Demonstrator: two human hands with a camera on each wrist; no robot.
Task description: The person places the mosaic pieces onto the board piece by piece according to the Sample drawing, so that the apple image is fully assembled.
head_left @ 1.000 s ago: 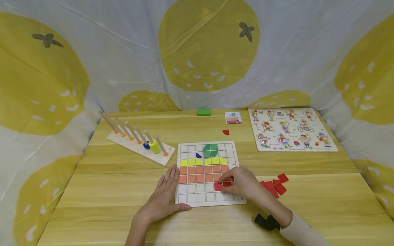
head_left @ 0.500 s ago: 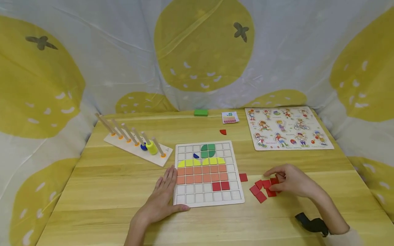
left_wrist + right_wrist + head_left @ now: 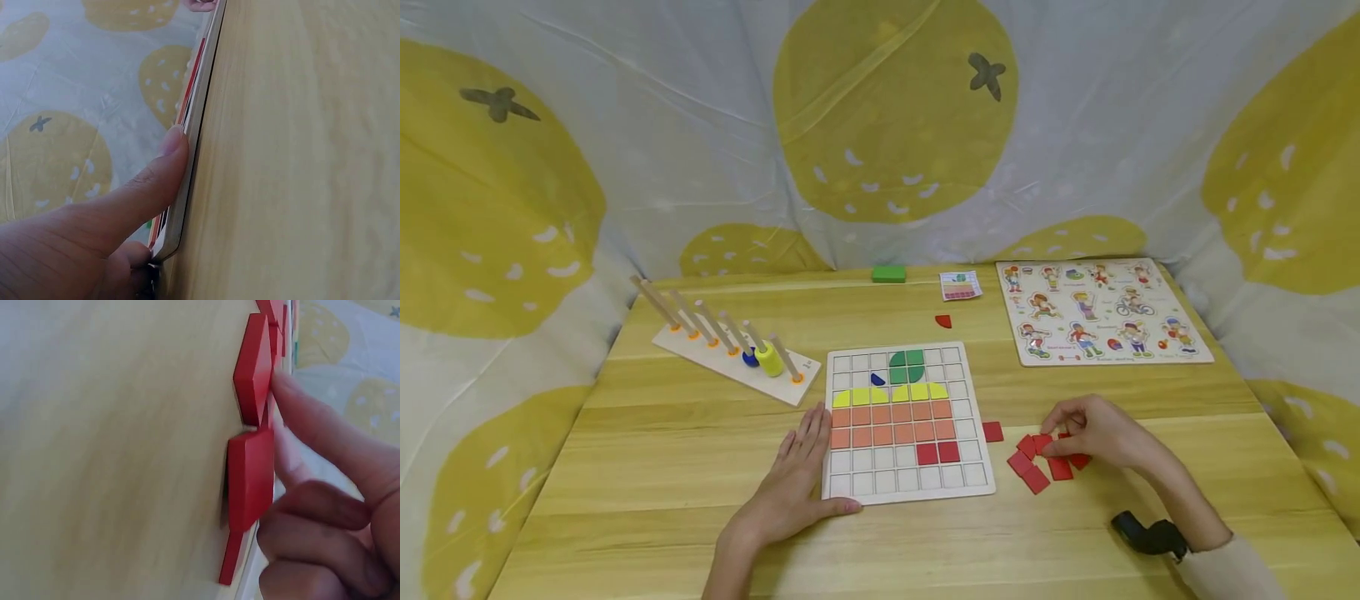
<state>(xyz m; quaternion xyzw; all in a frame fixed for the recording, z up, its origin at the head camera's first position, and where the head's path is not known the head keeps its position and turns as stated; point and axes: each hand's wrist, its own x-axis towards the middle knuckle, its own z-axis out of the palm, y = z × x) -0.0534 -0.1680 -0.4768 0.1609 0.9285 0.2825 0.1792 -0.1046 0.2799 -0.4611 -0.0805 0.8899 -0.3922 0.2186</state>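
Right hand [image 3: 1099,430] touching flat red square tiles [image 3: 1036,479].

Curtained tabletop play spot, fruit-print cloth [image 3: 700,142], wooden table [image 3: 647,500], picture puzzle [image 3: 1105,321]

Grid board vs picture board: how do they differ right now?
Surface: the grid board has squares, some holding coloured tiles; the picture board shows small figures.
Place: the grid board lies nearer the person; the picture board, back right.
Contact: the left hand touches the grid board; no hand touches the picture board.
Shared: both are pale, flat and lie on the table.
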